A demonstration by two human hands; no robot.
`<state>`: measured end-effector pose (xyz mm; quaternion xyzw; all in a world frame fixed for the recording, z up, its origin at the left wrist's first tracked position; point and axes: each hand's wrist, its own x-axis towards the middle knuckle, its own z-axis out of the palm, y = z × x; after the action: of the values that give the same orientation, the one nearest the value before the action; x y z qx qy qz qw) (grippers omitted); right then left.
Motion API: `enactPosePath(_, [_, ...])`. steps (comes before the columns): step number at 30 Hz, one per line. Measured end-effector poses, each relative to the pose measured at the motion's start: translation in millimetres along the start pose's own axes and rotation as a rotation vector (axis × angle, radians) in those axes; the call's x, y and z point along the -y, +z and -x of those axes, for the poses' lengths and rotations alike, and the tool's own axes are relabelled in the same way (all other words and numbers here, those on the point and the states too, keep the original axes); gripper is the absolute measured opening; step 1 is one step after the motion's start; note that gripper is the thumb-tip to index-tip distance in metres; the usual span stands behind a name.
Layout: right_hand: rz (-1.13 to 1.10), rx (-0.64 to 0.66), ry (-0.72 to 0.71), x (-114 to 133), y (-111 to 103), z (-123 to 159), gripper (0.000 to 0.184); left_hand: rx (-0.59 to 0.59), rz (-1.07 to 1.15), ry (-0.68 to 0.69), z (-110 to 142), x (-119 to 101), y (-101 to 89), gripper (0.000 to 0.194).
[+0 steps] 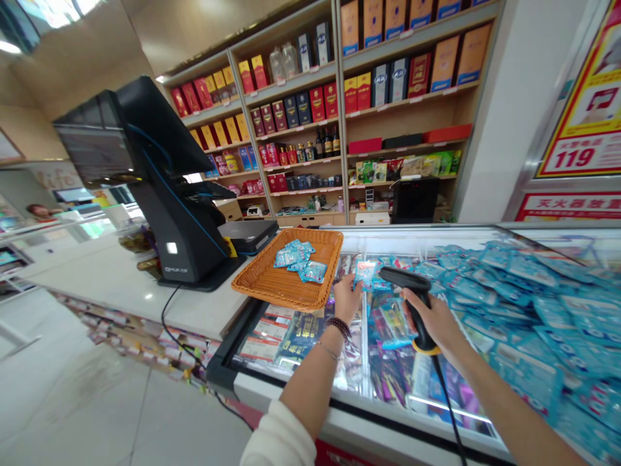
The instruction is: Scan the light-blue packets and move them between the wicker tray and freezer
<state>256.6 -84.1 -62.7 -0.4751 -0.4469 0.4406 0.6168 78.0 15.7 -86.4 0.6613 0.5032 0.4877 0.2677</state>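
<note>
Barcode scanner [413, 303] clamped in your right hand [436, 323], lower right of centre, fingers wrapped around its black grip; black cable [449, 408] drops from its base toward the bottom edge. Your left hand [347, 300], at centre, has its fingers together against a blue sachet [365, 272], held just above the freezer glass; whether they are clamped on it, you cannot tell from this view. Beneath both hands lies a glass-topped freezer [369, 421] filled with packets. Just left of your left hand sits a wicker tray [272, 279] holding loose blue sachets [294, 261]. Beyond, upper left, stands a black checkout terminal [169, 200]; boxed liquor shelves [407, 84] fill the upper centre.
</note>
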Motion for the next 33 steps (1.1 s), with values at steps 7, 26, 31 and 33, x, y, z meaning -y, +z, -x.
enactPosePath(7, [-0.005, 0.023, 0.005, 2, 0, -2, 0.052, -0.016, 0.053, -0.006, -1, 2, 1.5, 0.010])
enactPosePath(26, [0.062, -0.582, -0.071, 93, -199, 45, 0.040, 0.448, 0.413, -0.047, -12, -81, 134.3, 0.031])
enactPosePath(31, [0.065, -0.647, -0.102, 100, -231, 55, 0.044, 0.559, 0.526, -0.061, -10, -135, 187.3, 0.043])
enactPosePath(33, [0.079, -0.666, -0.109, 95, -234, 56, 0.045, 0.593, 0.637, -0.098, -7, -153, 198.4, 0.058])
